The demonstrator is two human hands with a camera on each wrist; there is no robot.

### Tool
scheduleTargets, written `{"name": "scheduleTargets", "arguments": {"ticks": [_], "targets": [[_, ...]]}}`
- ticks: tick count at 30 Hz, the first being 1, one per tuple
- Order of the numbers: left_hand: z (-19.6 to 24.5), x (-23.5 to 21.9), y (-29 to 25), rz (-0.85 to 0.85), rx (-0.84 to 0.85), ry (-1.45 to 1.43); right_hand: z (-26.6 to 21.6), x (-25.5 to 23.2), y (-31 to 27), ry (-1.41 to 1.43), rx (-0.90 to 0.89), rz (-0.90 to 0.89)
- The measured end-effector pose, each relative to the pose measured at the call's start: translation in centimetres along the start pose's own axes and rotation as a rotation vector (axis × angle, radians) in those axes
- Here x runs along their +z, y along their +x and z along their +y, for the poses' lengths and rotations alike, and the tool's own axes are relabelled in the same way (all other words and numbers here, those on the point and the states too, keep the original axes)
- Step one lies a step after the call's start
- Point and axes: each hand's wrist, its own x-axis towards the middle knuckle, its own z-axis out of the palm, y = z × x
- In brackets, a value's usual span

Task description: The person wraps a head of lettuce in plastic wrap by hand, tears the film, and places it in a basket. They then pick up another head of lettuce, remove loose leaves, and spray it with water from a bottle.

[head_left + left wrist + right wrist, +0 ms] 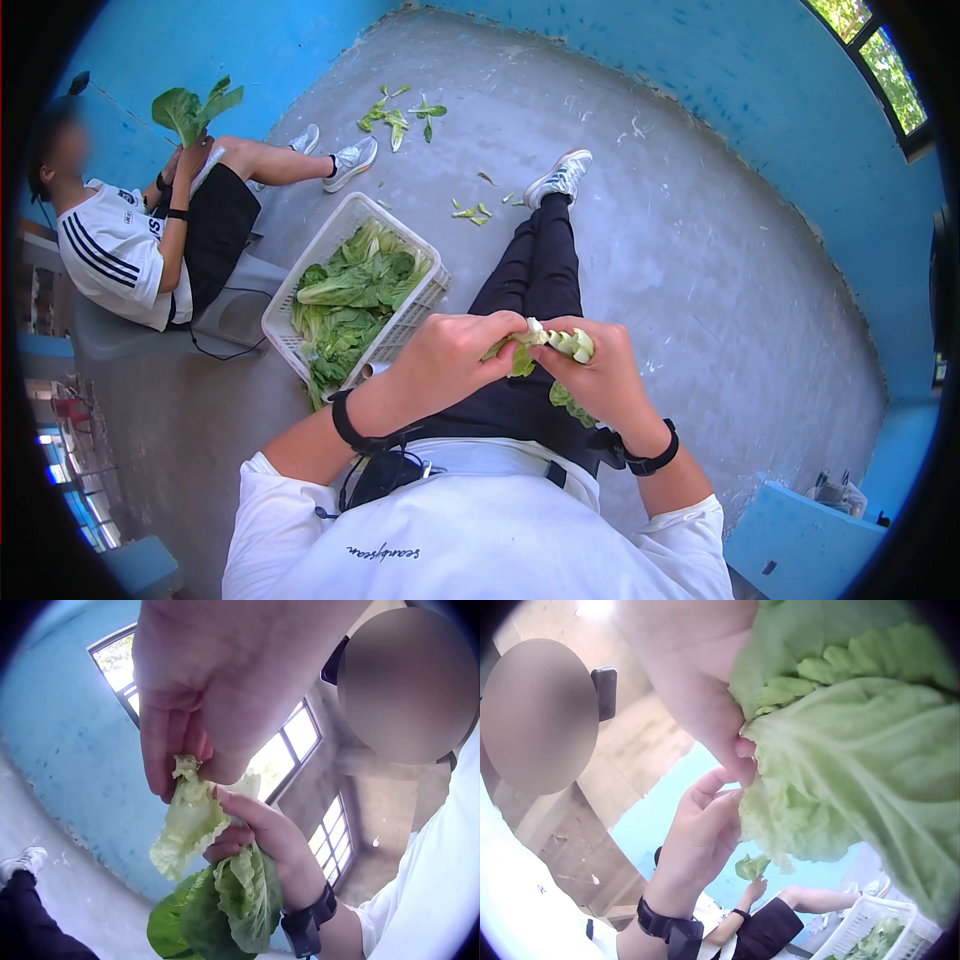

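Above the lap, the left hand (445, 362) pinches a small pale leaf piece (187, 825) between thumb and fingers. The right hand (600, 378) grips a bunch of leafy greens (862, 757) near its pale stalk ends (572, 345). Both hands are close together, almost touching. In the left wrist view the green leaves (225, 907) hang below the right hand (262, 832), and the left hand (210, 690) is above it. The right wrist view has the left hand (705, 836) at the edge of the leaves.
A white basket (436, 285) of leaves stands on the floor at the left. Beyond it a seated person (115, 245) holds a leafy green (190, 112). Leaf scraps (396, 125) lie on the floor (700, 250). A blue box (800, 530) is at the lower right.
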Motion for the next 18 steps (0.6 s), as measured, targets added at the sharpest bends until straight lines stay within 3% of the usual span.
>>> {"name": "scheduleTargets", "arguments": {"ticks": [6,12,15,16,18], "targets": [[-0.3,-0.5,-0.3,-0.017,0.09,0.087,-0.9,-1.0,0.0,-0.039,0.096,-0.121],[-0.4,-0.7,-0.6,-0.039,0.193,0.119,-0.9,-2.4,0.0,-0.288,-0.08,-0.175],[-2.0,-2.3,-1.0,0.0,0.075,0.171,0.0,-4.6,0.0,-0.434,-0.069,-0.047],[-2.0,-3.0,-1.3,-0.035,-0.052,0.093,0.2,-5.2,-0.1,-0.226,-0.017,-0.054],[-2.3,-2.8,-1.7,-0.016,-0.354,-0.52,0.6,-6.2,-0.2,0.189,0.084,-0.071]]}}
